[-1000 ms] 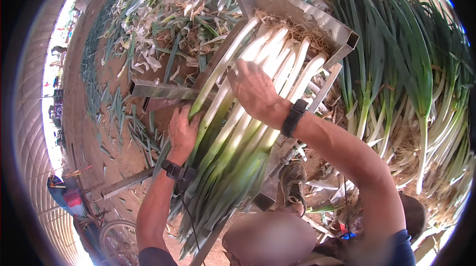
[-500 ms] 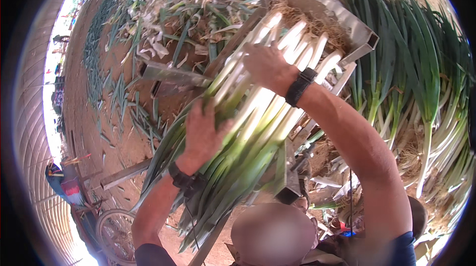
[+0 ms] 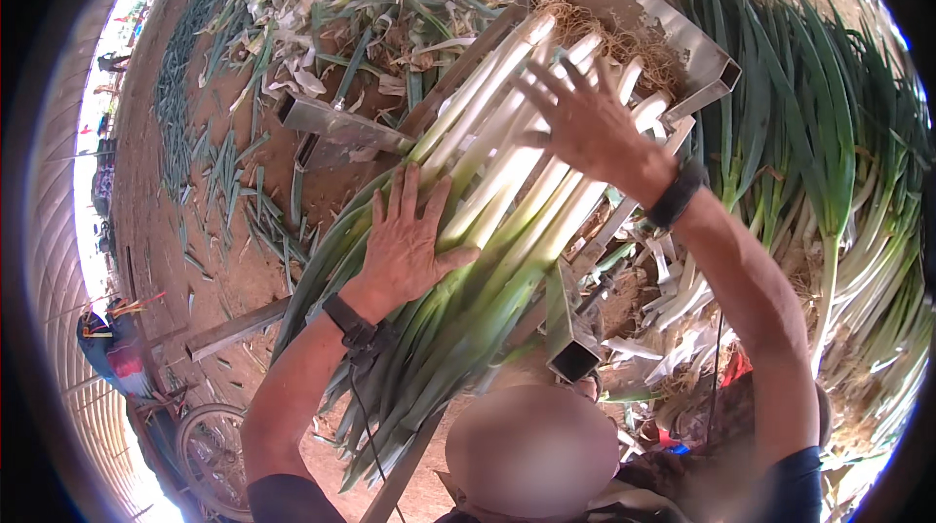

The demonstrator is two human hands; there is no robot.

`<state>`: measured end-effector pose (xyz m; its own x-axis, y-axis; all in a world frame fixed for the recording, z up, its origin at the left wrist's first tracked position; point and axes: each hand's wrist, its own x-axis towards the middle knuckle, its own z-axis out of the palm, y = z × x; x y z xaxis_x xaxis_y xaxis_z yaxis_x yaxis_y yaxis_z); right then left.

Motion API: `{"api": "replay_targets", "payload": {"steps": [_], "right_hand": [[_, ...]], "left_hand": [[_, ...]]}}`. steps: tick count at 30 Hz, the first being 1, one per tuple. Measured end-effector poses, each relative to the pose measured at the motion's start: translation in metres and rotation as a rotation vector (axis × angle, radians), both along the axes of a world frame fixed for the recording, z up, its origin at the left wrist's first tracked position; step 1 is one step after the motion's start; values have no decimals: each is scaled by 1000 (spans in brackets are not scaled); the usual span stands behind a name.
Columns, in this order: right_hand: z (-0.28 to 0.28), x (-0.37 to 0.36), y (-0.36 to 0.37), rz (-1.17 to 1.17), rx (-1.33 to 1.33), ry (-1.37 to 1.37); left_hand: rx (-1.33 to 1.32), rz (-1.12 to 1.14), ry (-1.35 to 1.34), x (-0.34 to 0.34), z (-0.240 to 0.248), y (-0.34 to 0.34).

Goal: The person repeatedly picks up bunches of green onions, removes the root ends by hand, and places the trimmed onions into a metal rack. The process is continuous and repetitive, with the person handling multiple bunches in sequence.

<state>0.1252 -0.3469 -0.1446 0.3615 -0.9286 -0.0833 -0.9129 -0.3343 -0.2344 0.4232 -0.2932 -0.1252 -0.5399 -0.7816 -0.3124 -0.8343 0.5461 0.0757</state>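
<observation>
Both hands, left hand point(image 3: 408, 242) and right hand point(image 3: 585, 118), lie flat and unclenched on one bundle of smooth white-green leeks point(image 3: 487, 221) in a metal frame point(image 3: 673, 31).

Bundle of leeks point(image 3: 487, 221) lying in a metal trough point(image 3: 634, 16), roots toward 1 o'clock against the end plate, leaves trailing to 7 o'clock. Left hand point(image 3: 405, 245) flat on the bundle's 9 o'clock side; right hand point(image 3: 585, 118) spread on the stalks toward 1 o'clock. Loose leek pile point(image 3: 829, 182) on the ground at 3 o'clock of the trough. Trimmed leaf scraps point(image 3: 331, 16) at 11 o'clock. Bicycle wheel point(image 3: 205, 450) at 7 o'clock.
</observation>
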Motion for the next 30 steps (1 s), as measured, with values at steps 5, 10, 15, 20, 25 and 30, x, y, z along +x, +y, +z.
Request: {"api": "replay_targets", "payload": {"steps": [5,10,15,20,25,30], "right_hand": [[-27,10,17,-98,21,-173],[-37,-1,1,-1,3,-191],[-32,-12,10,-4,94,-252],[-30,-18,13,17,69,-330],[-36,-7,10,-47,121,-363],[-37,8,10,-120,26,-287]], "left_hand": [[-30,25,-47,-6,-1,2],[-34,38,12,-12,-2,3],[57,38,-14,-17,9,12],[-37,37,-6,-28,6,15],[-289,-134,-193,-32,-7,13],[-57,-199,-148,-16,17,12]]}}
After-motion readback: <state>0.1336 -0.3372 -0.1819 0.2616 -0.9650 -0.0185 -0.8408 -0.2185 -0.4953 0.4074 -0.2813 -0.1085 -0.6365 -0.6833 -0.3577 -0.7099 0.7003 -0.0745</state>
